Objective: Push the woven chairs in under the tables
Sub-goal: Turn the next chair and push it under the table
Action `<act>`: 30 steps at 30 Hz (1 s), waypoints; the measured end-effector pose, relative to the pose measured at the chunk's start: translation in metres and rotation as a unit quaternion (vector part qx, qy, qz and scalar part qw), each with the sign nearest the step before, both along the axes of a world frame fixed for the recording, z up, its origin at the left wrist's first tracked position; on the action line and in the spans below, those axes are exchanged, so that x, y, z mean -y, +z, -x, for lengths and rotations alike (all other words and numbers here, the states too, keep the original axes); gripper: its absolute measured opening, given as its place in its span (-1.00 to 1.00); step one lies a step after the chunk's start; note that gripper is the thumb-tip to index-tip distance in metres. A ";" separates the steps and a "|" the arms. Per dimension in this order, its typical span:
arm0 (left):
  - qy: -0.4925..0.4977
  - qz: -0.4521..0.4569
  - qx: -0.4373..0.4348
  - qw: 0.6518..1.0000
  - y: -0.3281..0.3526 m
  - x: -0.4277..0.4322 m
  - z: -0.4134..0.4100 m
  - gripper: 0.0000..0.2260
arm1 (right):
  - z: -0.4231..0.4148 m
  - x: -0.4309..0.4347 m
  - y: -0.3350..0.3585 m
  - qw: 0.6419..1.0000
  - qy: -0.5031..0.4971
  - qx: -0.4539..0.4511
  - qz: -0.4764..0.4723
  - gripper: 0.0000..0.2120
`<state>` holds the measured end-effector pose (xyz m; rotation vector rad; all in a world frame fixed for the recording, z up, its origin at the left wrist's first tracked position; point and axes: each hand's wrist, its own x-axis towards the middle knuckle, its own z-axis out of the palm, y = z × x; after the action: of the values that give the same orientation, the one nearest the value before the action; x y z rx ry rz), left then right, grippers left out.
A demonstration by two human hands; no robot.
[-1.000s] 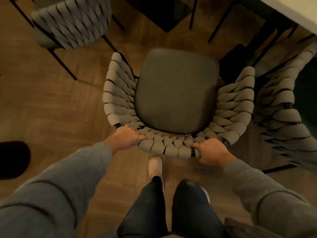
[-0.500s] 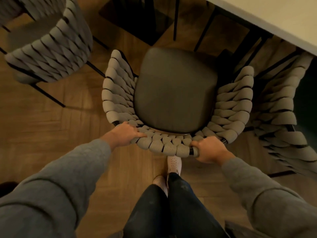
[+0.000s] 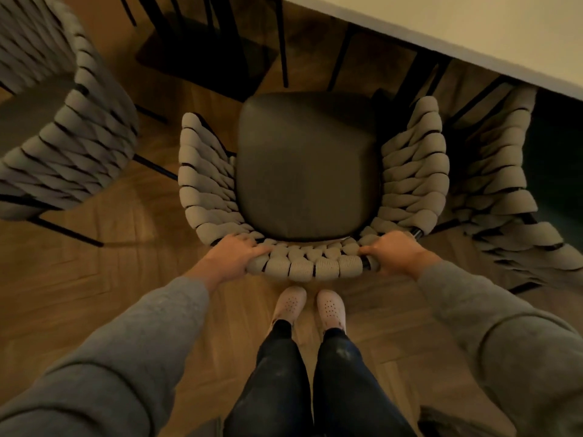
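Observation:
A woven chair (image 3: 309,165) with a dark seat cushion and thick grey woven back stands in front of me, its front near the pale table (image 3: 473,29) at the upper right. My left hand (image 3: 235,255) grips the left part of the chair's back rim. My right hand (image 3: 394,252) grips the right part of the rim, fingers curled over the weave. The chair's legs are hidden under the seat.
A second woven chair (image 3: 63,130) stands at the left on the wooden floor. A third woven chair (image 3: 501,187) sits at the right, partly under the table. Black table legs (image 3: 280,42) stand beyond the seat. My two feet (image 3: 309,305) are behind the chair.
The chair has moved forward toward the table, whose edge now fills more of the upper right. My feet have come together behind the chair. Both hands keep their hold on the back rim.

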<state>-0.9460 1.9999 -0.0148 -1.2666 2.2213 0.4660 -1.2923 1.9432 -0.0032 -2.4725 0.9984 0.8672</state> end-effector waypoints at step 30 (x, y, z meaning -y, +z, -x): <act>-0.196 -0.013 0.010 0.981 0.010 0.094 0.024 -0.55 | 0.018 -0.027 -0.007 0.983 -0.168 -0.033 0.058 -0.72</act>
<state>-0.9704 1.9060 -0.0044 -0.7853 2.3619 0.3243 -1.3106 1.9706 -0.0103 -2.2792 1.4747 0.8028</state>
